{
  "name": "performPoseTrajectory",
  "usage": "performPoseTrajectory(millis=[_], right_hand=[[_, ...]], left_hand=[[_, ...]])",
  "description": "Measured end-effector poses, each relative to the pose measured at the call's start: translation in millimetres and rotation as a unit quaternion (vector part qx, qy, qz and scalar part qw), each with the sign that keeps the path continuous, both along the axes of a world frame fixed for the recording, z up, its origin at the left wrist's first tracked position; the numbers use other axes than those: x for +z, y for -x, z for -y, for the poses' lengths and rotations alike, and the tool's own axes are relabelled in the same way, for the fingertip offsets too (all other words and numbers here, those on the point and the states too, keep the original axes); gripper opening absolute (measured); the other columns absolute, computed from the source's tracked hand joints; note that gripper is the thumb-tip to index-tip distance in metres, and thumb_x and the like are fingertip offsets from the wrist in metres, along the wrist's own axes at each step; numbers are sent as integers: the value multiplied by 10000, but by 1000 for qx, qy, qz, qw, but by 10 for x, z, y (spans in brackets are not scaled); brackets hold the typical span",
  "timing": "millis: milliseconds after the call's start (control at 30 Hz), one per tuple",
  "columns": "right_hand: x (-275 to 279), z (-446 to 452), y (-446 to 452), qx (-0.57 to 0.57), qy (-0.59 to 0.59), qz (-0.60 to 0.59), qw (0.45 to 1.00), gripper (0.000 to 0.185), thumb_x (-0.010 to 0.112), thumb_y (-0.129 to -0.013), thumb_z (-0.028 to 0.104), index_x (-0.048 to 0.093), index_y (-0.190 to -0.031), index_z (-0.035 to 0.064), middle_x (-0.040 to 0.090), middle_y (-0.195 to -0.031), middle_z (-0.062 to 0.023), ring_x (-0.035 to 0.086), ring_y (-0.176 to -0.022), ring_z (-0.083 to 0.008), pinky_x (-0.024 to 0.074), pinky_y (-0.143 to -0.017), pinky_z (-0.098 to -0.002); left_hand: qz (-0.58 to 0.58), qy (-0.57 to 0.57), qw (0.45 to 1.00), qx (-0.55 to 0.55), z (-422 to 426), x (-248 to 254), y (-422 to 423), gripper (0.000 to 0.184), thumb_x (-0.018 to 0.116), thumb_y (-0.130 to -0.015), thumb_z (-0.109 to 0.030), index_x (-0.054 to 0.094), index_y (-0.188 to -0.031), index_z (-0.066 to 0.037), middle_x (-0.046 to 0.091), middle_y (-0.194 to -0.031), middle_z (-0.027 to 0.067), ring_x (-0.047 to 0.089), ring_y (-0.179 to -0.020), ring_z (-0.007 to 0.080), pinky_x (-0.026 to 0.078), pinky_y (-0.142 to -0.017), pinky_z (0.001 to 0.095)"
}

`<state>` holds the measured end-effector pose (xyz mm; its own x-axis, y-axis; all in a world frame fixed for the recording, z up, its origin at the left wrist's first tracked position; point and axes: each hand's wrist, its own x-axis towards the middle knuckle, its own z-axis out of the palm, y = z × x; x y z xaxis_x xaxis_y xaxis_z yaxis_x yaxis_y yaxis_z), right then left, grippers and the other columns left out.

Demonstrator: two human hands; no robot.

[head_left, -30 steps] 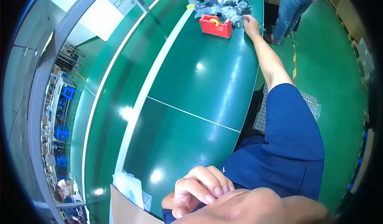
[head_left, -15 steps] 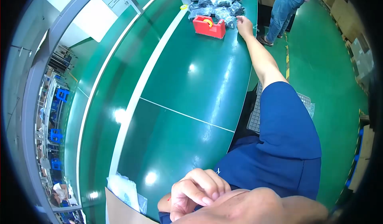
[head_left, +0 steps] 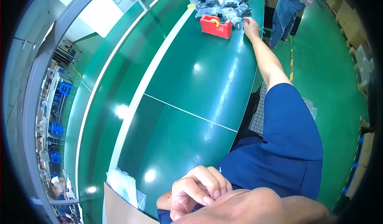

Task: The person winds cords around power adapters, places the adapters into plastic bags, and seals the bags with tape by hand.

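My right arm reaches across the green table, and my right hand (head_left: 251,29) rests at its far end with the fingers curled together. Close beside those fingers are clear plastic bags (head_left: 229,14) with dark contents, lying in rows. I cannot make out whether a bag edge is in the fingers. To the left of this hand stands a red tape dispenser (head_left: 216,27) with a yellow roll. My left hand (head_left: 199,188) is raised near my face, its fingers curled, with nothing visible in them.
A grey keyboard (head_left: 258,114) sits below the table edge, near my right arm. Plastic sheets (head_left: 123,184) and cardboard (head_left: 121,206) lie at the lower left. A yellow tape roll (head_left: 191,6) is by the white strip. A person in jeans (head_left: 285,18) stands at the upper right.
The whole view has shifted slightly, so the dispenser, bags and right hand appear a little farther right. Both hands keep nearly the same pose.
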<state>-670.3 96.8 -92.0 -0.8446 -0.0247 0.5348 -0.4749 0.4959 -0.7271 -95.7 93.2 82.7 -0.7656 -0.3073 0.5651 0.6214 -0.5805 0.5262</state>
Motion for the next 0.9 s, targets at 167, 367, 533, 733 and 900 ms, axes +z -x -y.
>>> performPoseTrajectory(millis=[167, 367, 533, 733, 900], right_hand=[[-36, 58, 23, 8, 5, -14, 1000, 284, 528, -826, 84, 662, -1074, 51, 691, -954, -120, 665, -897, -238, 509, -812, -329], [-24, 8, 12, 8, 1, -6, 1000, 284, 527, -827, 78, 660, -1076, 50, 692, -954, -118, 666, -901, -239, 509, -815, -327], [-38, 31, 2, 7, 44, -12, 999, 229, 556, -818, 98, 689, -1004, 84, 688, -933, -153, 658, -896, -305, 510, -817, -379], [-30, 26, 12, 11, 28, -4, 1000, 260, 546, -824, 83, 670, -1051, 62, 691, -957, -132, 665, -905, -254, 509, -822, -343], [-23, 19, -13, 11, 24, -3, 1000, 280, 550, -822, 68, 662, -1078, 59, 691, -972, -137, 666, -921, -248, 508, -830, -329]], left_hand=[[-73, 26, 997, 5, 54, 0, 30, 572, 504, -901, -518, 579, -1074, 22, 518, -1095, 261, 548, -1047, 393, 507, -853, 494], [-32, 30, 998, -50, 112, -12, -32, 555, 510, -903, -504, 588, -1047, 26, 520, -1039, 232, 555, -994, 364, 519, -819, 480], [-47, 34, 997, -50, 118, -95, -40, 542, 522, -906, -489, 592, -1023, 35, 518, -1019, 222, 567, -961, 359, 524, -797, 475], [45, 2, 997, 54, -89, 130, -76, 191, 557, -935, -236, 549, -855, -63, 523, -866, 141, 582, -789, 308, 564, -676, 454], [61, 32, 995, 68, -69, 143, -67, 183, 591, -912, -212, 520, -821, -70, 519, -892, 134, 578, -767, 302, 569, -672, 451]])
